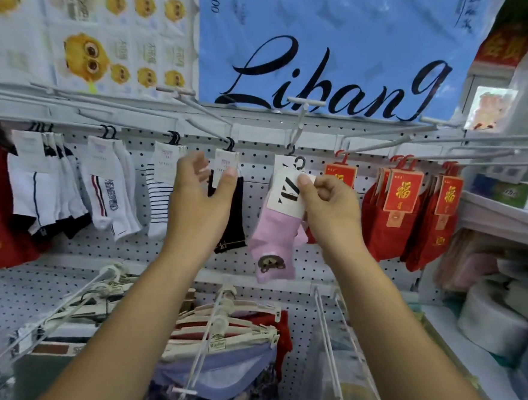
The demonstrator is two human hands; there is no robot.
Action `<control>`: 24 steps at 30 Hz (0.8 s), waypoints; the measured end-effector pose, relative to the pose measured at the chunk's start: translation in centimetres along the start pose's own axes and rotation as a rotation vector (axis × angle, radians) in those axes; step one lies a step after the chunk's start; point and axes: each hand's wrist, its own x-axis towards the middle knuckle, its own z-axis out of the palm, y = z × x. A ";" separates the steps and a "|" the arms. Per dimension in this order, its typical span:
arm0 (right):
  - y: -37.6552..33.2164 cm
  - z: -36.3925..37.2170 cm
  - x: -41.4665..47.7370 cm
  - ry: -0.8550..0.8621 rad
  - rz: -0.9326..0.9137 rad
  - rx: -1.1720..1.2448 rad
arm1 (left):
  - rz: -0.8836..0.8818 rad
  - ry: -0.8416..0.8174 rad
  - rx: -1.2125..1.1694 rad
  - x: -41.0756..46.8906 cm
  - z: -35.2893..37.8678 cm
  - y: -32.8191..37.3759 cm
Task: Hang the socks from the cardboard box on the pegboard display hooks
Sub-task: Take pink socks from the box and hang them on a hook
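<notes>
A pink sock pair (269,244) with a bear patch and a white card label hangs from my right hand (328,204), which pinches the label near its black plastic hook (299,164). That small hook sits just below a white display hook (299,121) on the pegboard (258,168). My left hand (199,195) is raised beside it with relaxed fingers, its thumb touching the label of a black sock pair (230,216) hanging on the neighbouring hook. The cardboard box is out of view.
White and striped socks (107,189) hang on hooks to the left, red socks (411,216) to the right. Long white hooks jut out below, holding hangers with underwear (220,353). Shelves with packaged goods (501,279) stand at the right.
</notes>
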 end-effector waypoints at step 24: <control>1.7 2.1 7.0 0.023 -0.194 -0.303 | 0.277 -0.125 0.046 3.8 -0.8 -0.9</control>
